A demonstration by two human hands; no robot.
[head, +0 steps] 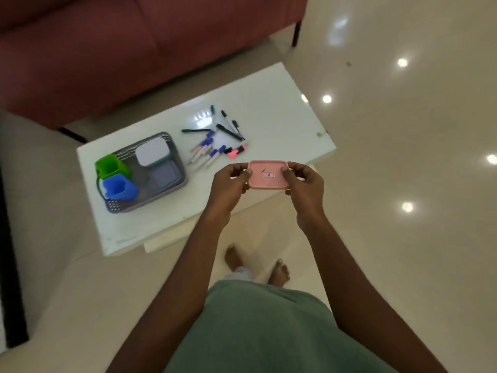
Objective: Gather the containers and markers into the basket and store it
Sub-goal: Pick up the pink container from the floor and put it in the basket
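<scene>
A pink lidded container (268,175) with a small label is held above the table's near edge, gripped on its left end by my left hand (230,184) and on its right end by my right hand (305,185). A grey mesh basket (176,141) sits on the left of the white table (282,114). Inside it are a green holder (110,165), a blue holder (118,185), a white lidded container (152,155) and a grey one (164,174). Several markers (215,141) lie scattered on the table to the right of the basket.
A dark red sofa (94,49) stands behind the table. Glossy tiled floor (403,130) spreads to the right. My bare feet (255,265) are on the floor close to the table's near edge.
</scene>
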